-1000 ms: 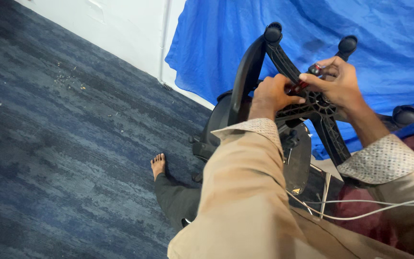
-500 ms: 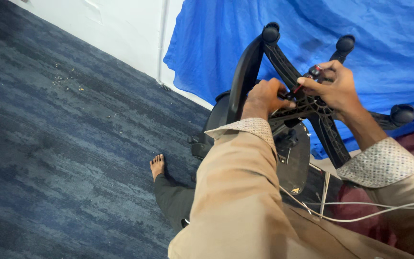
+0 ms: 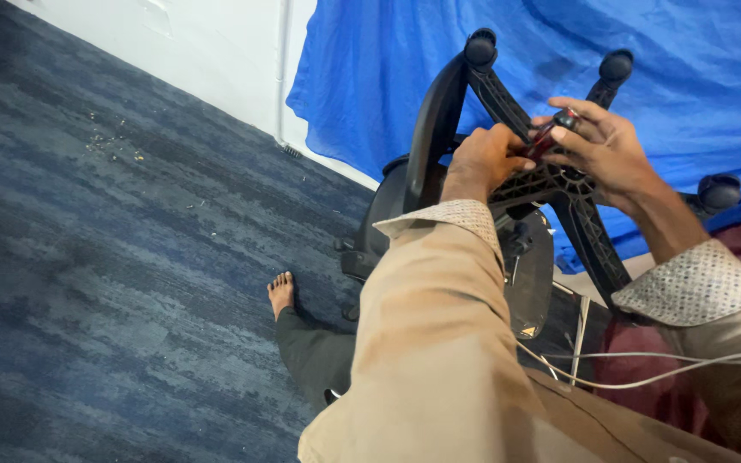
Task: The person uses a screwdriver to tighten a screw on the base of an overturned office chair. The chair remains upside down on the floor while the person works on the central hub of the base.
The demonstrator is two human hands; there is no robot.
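An upturned black office chair (image 3: 426, 154) lies in front of me with its star-shaped wheel base (image 3: 589, 227) pointing up and castors at the arm tips. My left hand (image 3: 484, 159) rests on the hub of the base, fingers curled against it. My right hand (image 3: 604, 147) grips a small red and black tool (image 3: 551, 133) held against the hub between both hands. Both arms wear tan sleeves with patterned cuffs.
A blue cloth (image 3: 688, 60) hangs behind the chair against a white wall (image 3: 216, 43). Dark blue carpet (image 3: 96, 274) with scattered crumbs covers the floor at left. My bare foot (image 3: 281, 291) rests on it. A white cable (image 3: 645, 364) crosses my lap.
The view has shifted slightly. My right hand has lifted a little off the hub with the tool, its fingers spread more; my left hand stays on the hub.
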